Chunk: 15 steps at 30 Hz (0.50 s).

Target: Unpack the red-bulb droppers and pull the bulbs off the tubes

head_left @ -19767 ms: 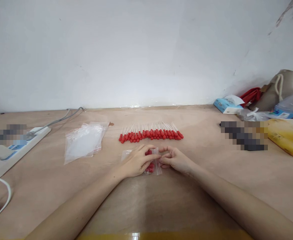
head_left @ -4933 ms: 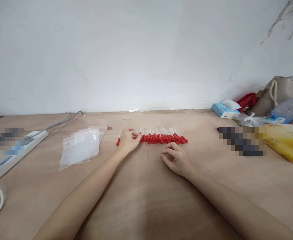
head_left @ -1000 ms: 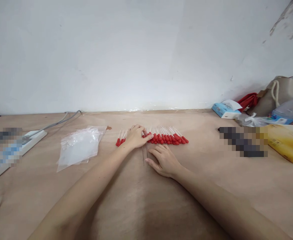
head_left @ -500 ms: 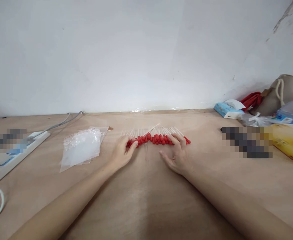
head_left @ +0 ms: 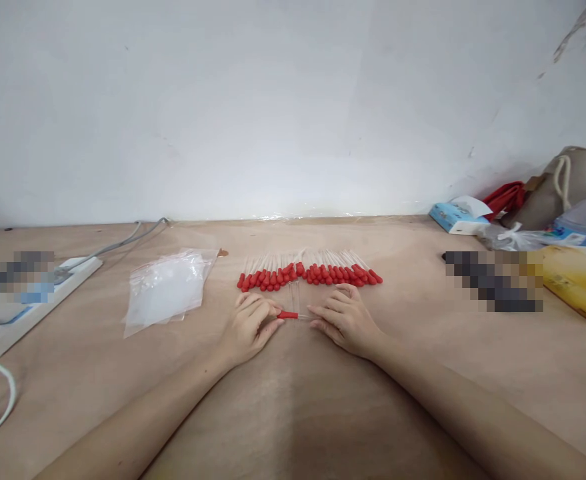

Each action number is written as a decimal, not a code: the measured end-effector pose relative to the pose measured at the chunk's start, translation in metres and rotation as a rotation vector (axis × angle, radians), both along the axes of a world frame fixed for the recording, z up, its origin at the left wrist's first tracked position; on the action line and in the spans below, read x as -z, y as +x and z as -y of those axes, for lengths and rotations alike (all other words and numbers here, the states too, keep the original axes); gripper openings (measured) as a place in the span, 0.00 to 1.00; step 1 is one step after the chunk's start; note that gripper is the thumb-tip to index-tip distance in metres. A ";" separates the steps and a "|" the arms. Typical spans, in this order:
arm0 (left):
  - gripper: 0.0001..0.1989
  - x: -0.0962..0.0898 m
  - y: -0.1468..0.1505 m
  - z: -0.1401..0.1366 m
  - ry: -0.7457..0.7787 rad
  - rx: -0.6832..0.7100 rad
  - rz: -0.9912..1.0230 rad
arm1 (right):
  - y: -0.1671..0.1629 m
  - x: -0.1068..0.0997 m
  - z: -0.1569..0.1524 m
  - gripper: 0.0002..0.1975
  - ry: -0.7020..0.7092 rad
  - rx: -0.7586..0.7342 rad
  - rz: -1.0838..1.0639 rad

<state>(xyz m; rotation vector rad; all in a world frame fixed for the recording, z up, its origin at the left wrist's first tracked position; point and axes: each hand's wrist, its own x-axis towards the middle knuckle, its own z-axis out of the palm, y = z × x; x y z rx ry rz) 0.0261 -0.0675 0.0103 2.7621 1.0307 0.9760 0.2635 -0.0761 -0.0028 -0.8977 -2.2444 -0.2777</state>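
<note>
My left hand [head_left: 253, 328] is closed, pinching the red bulb of a dropper [head_left: 289, 315] held level just above or on the table. The fingertips of my right hand [head_left: 343, 320] close around the clear tube end of that same dropper. Beyond both hands lies a row of red-bulbed droppers [head_left: 265, 277], their thin clear tubes pointing toward the wall. A second cluster of droppers [head_left: 343, 273] continues the row on the right. Between the hands and the row, a few clear tubes [head_left: 293, 297] without visible bulbs lie on the wood.
Clear zip bags [head_left: 165, 293] lie left of the row. A white power strip [head_left: 80, 277] with a grey cable is at far left. On the right are a blue tissue box [head_left: 459, 217], a blurred dark object [head_left: 493, 283] and a yellow package [head_left: 580, 280].
Both hands have come back from the row toward me and closer together. One dropper is now held between them, and the whole row shows uncovered.
</note>
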 end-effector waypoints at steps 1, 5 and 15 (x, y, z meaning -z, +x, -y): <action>0.04 0.000 0.000 0.000 -0.001 0.000 0.000 | -0.001 0.000 0.000 0.10 0.006 -0.004 0.003; 0.15 0.000 0.003 0.000 0.029 -0.005 -0.045 | -0.004 0.000 0.002 0.11 -0.007 -0.030 0.018; 0.06 -0.004 0.007 0.001 0.142 0.114 -0.123 | -0.004 0.002 0.009 0.09 0.015 -0.082 -0.004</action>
